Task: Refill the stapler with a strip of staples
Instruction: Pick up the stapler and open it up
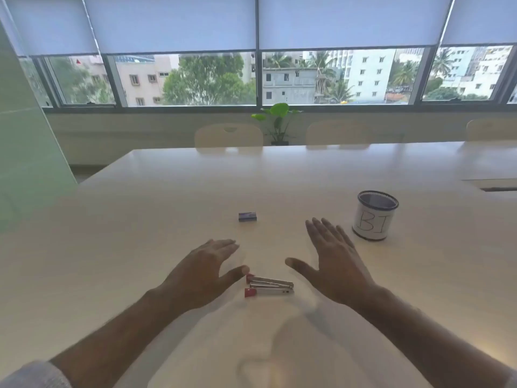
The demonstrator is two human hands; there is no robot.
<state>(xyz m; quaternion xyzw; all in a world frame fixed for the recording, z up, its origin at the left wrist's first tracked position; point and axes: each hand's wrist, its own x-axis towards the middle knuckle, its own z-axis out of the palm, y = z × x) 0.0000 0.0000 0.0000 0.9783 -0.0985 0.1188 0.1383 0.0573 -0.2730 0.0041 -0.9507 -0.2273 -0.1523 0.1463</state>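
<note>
A small metal stapler [270,287] with red ends lies on its side on the white table [167,208], between my two hands. My left hand [201,273] hovers open just left of it, thumb tip almost at its red end. My right hand [333,264] is spread open to the right of the stapler, holding nothing. A small blue staple box [248,216] sits farther back on the table, beyond both hands.
A mesh pen cup [374,215] wrapped in white paper marked "BI" stands at the right, just beyond my right hand. Chairs [228,134] and a potted plant [277,121] line the table's far side under the windows. A green-tinted panel [25,135] rises at the left.
</note>
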